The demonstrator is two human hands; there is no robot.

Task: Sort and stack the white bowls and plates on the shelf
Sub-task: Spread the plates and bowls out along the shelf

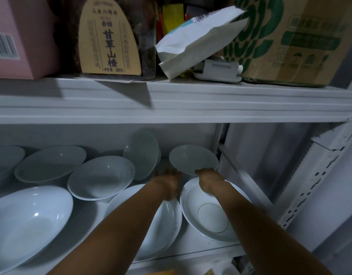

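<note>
Your right hand (207,175) grips the small plate (193,158) by its near rim; left hand (168,176), can't tell. Keep the plate level and clear the bowl (208,215) below.

Above the left grip (167,175) stand a pink box (18,36) and a labelled jar (111,36). Above the right grip (208,176), a white bag (197,42) tilts beside a cardboard box (290,40).

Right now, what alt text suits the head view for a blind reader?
A person's right hand grips a small white plate at the back of a shelf crowded with white bowls, the left hand reaching beside it. A jar, boxes and a bag sit above.
</note>
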